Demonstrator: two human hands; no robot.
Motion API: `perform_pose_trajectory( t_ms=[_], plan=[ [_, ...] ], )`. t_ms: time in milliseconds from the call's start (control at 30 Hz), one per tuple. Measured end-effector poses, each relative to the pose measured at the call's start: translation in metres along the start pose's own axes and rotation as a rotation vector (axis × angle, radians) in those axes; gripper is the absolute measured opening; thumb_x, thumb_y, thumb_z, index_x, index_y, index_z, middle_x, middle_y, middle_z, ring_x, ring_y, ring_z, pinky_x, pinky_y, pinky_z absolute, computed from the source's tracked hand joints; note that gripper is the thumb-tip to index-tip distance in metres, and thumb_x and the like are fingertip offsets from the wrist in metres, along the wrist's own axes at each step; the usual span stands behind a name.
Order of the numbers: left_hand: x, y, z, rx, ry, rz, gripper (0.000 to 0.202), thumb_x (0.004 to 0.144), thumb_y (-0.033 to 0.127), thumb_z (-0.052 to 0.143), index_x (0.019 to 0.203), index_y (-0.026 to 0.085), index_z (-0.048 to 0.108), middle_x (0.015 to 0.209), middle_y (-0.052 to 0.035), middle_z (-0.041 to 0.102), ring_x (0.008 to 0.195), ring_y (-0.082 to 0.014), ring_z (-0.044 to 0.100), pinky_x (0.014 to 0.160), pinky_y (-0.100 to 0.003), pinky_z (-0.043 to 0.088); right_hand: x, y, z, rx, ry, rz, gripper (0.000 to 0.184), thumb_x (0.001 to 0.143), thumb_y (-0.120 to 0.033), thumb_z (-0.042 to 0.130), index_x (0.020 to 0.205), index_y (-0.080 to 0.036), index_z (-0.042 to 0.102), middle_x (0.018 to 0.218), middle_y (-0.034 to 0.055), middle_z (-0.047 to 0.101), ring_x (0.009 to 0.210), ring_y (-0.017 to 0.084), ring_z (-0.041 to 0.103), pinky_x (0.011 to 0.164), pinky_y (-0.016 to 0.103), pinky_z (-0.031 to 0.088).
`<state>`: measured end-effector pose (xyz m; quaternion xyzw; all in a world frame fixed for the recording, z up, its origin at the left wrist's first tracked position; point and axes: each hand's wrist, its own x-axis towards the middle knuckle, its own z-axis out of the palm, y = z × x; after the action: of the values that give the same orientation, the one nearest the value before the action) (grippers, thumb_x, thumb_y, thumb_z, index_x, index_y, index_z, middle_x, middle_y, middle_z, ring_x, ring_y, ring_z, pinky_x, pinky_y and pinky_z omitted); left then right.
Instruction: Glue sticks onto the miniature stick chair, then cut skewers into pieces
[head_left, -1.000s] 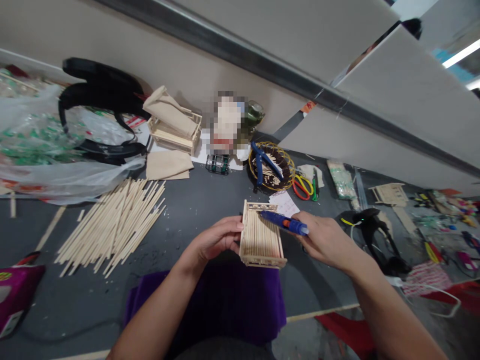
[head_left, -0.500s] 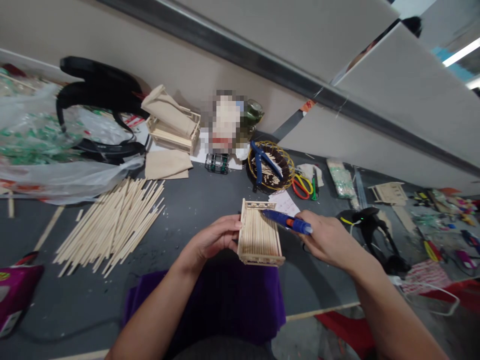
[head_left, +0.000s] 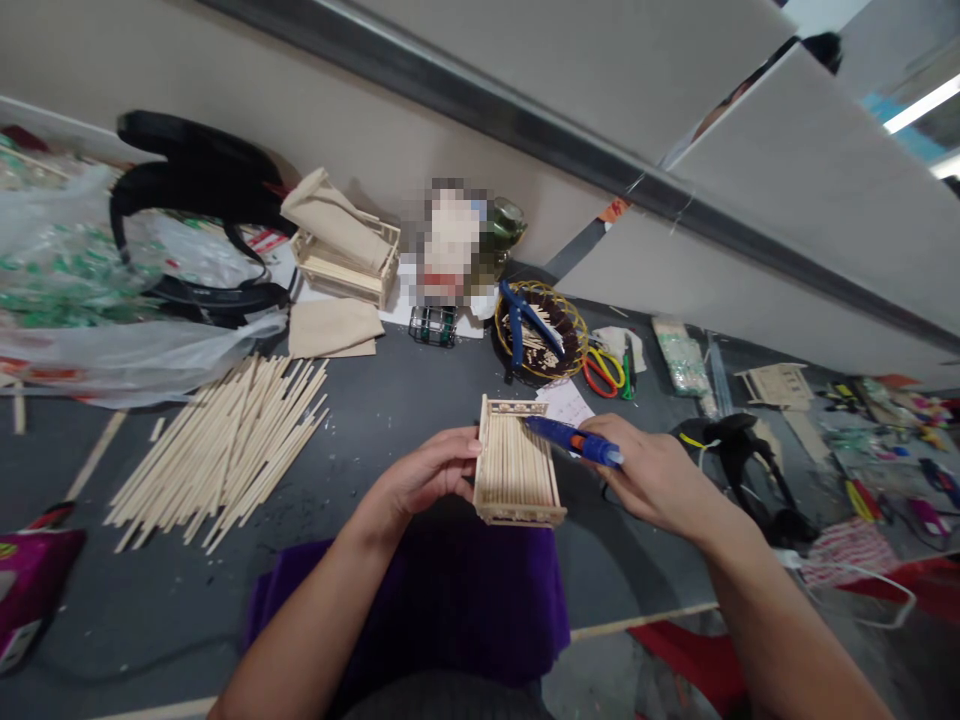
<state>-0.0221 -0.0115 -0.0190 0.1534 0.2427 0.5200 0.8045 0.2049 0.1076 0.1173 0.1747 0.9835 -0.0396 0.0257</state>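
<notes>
My left hand [head_left: 439, 468] grips the left side of a small wooden stick model [head_left: 517, 465], a tray-like frame with a floor of parallel sticks and low railings at both ends. My right hand [head_left: 641, 465] is closed around a blue glue gun [head_left: 574, 438] with an orange part and a clear stick at its back. Its dark nozzle points into the far end of the model; whether it touches is too small to tell. Below the model a folded purple cloth [head_left: 480, 610] lies at the table's front edge.
Loose wooden sticks [head_left: 217, 450] lie in a pile on the left, by plastic bags [head_left: 150, 350]. Behind the model stands a wicker basket [head_left: 581, 345] holding blue pliers [head_left: 534, 325]. Scissors [head_left: 604, 370] lie beside it. Another stick model [head_left: 345, 265] is against the partition.
Both hands keep their grips. The glue gun's nozzle has shifted very slightly along the far end of the model; the whole view has drifted a little.
</notes>
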Motion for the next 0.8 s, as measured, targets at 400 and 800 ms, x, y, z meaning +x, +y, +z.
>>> perform_pose_trajectory(
  t_ms=[400, 800],
  plan=[
    [-0.0008, 0.0002, -0.0016, -0.013, -0.013, 0.01, 0.035, 0.075, 0.03, 0.069, 0.104, 0.012, 0.068, 0.082, -0.0062, 0.067, 0.069, -0.0131, 0.063, 0.069, -0.027, 0.054, -0.0011, 0.0016, -0.0006, -0.025, -0.014, 0.011, 0.011, 0.09, -0.016, 0.042, 0.1, -0.019, 0.047, 0.089, 0.0074, 0.062, 0.069, 0.017, 0.06, 0.058, 0.025, 0.044],
    [-0.0017, 0.001, -0.0015, 0.006, -0.002, 0.028, 0.037, 0.076, 0.031, 0.067, 0.108, 0.011, 0.068, 0.084, -0.0081, 0.069, 0.068, -0.0154, 0.063, 0.065, -0.028, 0.055, -0.0065, 0.0045, -0.0051, -0.068, 0.008, 0.002, 0.008, 0.091, -0.018, 0.041, 0.096, -0.019, 0.047, 0.083, 0.0056, 0.061, 0.061, 0.016, 0.057, 0.055, 0.025, 0.041]
  ],
)
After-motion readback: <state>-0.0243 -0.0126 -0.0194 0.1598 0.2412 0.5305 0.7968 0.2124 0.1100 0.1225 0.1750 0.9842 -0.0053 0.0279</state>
